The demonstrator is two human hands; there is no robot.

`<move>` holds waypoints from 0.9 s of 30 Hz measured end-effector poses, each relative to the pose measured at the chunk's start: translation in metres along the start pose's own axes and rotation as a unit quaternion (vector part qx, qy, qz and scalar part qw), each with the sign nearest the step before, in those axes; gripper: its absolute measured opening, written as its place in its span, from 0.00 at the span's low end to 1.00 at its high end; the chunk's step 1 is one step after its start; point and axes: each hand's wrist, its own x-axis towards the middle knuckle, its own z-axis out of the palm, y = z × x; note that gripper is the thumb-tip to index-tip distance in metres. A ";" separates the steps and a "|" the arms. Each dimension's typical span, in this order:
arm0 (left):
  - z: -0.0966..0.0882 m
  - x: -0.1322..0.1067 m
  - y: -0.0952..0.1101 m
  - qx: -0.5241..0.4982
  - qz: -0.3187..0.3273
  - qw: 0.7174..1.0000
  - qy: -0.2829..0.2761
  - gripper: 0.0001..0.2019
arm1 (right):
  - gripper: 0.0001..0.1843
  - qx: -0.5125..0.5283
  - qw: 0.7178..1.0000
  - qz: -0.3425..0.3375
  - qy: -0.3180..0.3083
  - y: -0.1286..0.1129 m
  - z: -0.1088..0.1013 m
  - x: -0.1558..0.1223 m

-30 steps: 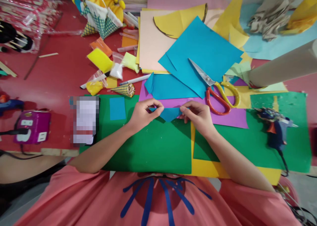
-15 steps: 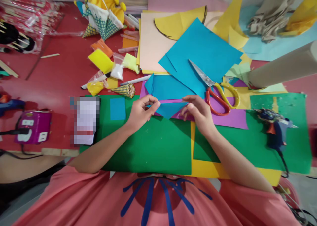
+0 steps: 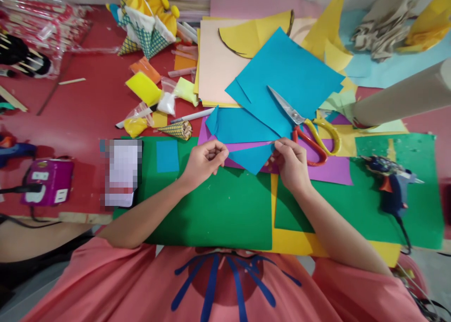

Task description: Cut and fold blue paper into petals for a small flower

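A small blue paper triangle (image 3: 252, 158) is stretched between my two hands above the green sheets, one corner pointing down toward me. My right hand (image 3: 291, 164) pinches its right corner between thumb and fingers. At the other end, the thumb and fingers of my left hand (image 3: 207, 162) are closed at its narrow left tip. Just behind the triangle lie a purple sheet (image 3: 327, 169) and a blue paper strip (image 3: 243, 124) with a folded left end. Scissors (image 3: 299, 120) with one yellow and one red handle rest beyond my right hand, blades closed.
Green sheets (image 3: 211, 209) cover the table before me. A phone (image 3: 123, 171) and a small blue paper square (image 3: 167, 155) lie left, a glue gun (image 3: 396, 190) right. Behind are stacked blue sheets (image 3: 282, 73), clay packets (image 3: 143, 88) and a paper tube (image 3: 401, 94).
My right hand has shifted slightly right and closed on the triangle's right corner. The triangle has turned, its lower corner now further right and nearer me. My left hand has barely moved.
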 end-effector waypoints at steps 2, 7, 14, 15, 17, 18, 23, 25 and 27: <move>0.000 0.001 -0.001 -0.022 -0.003 1.000 0.005 0.08 | 0.16 0.030 0.999 0.017 -0.029 0.001 0.002 0.000; 0.000 0.000 -0.001 -0.043 -0.007 0.999 0.015 0.12 | 0.14 -0.063 0.994 0.015 -0.083 -0.001 0.007 -0.005; 0.002 -0.006 -0.001 0.210 0.193 0.958 0.015 0.16 | 0.18 -0.148 0.986 0.024 -0.078 -0.004 0.008 -0.007; 0.002 -0.007 -0.003 0.245 0.224 0.943 -0.007 0.20 | 0.18 -0.154 0.984 0.022 -0.087 -0.004 0.009 -0.008; 0.004 -0.008 -0.007 0.287 0.255 0.922 -0.053 0.23 | 0.18 -0.158 0.981 0.011 -0.112 -0.004 0.011 -0.009; 0.005 -0.008 -0.008 0.294 0.259 0.918 -0.063 0.22 | 0.18 -0.160 0.979 0.005 -0.125 -0.004 0.012 -0.010; 0.008 -0.010 -0.011 0.281 0.223 0.933 -0.037 0.21 | 0.22 -0.150 0.978 -0.017 -0.141 0.000 0.009 -0.011; 0.008 -0.010 -0.010 0.252 0.189 0.948 -0.037 0.22 | 0.22 -0.145 0.979 -0.014 -0.143 0.001 0.008 -0.011; 0.008 -0.010 -0.009 0.212 0.157 0.964 -0.040 0.23 | 0.18 -0.161 0.975 -0.014 -0.150 0.001 0.007 -0.012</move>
